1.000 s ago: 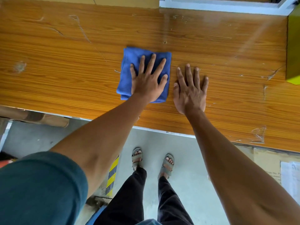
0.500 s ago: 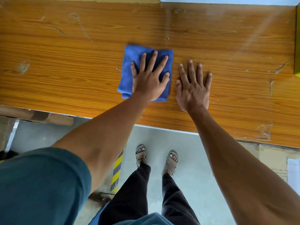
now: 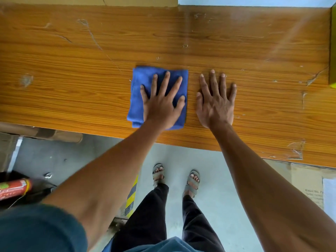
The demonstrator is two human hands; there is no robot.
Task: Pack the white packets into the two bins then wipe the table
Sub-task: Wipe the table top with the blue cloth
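A folded blue cloth (image 3: pixel 143 88) lies on the wooden table (image 3: pixel 72 79) near its front edge. My left hand (image 3: pixel 161 102) presses flat on the cloth with straight, spread fingers. Just right of the cloth, my right hand (image 3: pixel 215 102) rests flat on the bare wood, fingers straight. A sliver of a yellow-green bin (image 3: pixel 333 51) shows at the table's far right edge. No white packets are in view.
Scratches and bits of clear tape (image 3: pixel 295 150) mark the tabletop. Below the table edge are the grey floor, my sandalled feet (image 3: pixel 158 172), a yellow-black striped strip (image 3: pixel 131 195), cardboard boxes (image 3: pixel 307 182) at right and a red canister (image 3: pixel 14 188) at left.
Both hands and the cloth have slid nearer to the table's front edge. The yellow-green bin sits further out at the right of the view.
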